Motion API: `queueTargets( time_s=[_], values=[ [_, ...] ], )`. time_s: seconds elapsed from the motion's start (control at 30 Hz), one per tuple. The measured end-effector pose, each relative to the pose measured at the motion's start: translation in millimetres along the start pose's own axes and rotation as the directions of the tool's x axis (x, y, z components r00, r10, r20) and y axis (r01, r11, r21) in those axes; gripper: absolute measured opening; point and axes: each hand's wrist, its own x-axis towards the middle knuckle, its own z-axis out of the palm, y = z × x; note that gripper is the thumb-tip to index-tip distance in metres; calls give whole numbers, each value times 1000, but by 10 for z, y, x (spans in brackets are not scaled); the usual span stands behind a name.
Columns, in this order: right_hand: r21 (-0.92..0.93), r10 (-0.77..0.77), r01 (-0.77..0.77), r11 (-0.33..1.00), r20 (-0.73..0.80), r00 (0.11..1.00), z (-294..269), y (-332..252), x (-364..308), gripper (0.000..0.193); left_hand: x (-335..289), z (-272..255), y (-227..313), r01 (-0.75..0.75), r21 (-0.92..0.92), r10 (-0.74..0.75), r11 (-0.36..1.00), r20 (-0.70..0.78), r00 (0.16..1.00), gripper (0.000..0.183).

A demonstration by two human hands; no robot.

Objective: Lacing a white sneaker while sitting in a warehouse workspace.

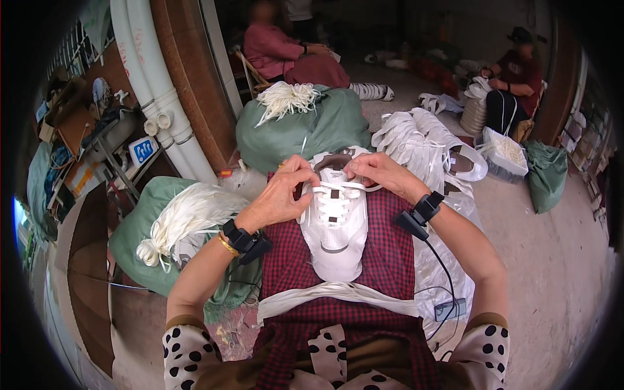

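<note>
A white sneaker point(335, 253) lies on my lap, its toe toward me and its dark-lined opening away from me. White shoelace point(333, 211) crosses its tongue in several rows. At the upper left eyelets my left hand point(289, 188) is closed, thumb and forefinger pinching the lace. My right hand point(383, 174) pinches at the upper right side of the same shoe, by the lace; its fingertips are partly hidden behind the shoe collar. A flat bundle of white laces point(335, 294) lies across the red-and-black checked apron point(393, 247) on my lap.
Green sacks topped with white lace bundles point(288, 97) point(188, 211) stand ahead and to the left. Right of my lap, white sneakers point(416, 140) are piled on plastic sheeting. A phone point(450, 309) with a cable lies beside my right arm. Two seated people are farther back.
</note>
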Motion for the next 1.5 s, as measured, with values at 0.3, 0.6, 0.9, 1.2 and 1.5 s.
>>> queueTargets(
  time_s=[0.3,0.6,0.9,1.2,1.5],
  values=[
    [-584,-421,395,709,99,902,114,-130,-398,21,98,-125,-140,64,-131,-31,989,241,970,15],
    [-663,-419,393,637,130,899,195,-232,-409,14,-15,-366,41,362,-131,-262,923,473,841,28],
    [-542,-374,416,730,194,907,315,-392,-356,31,-10,-196,-20,-110,-5,109,994,205,973,15],
    [-282,-89,37,959,-176,980,272,-257,-469,20,-90,-235,-87,260,-317,-174,912,275,946,12],
    [-524,-152,57,850,-141,978,307,-145,-537,17,-255,71,-129,506,-456,-424,732,276,862,15]
  ],
)
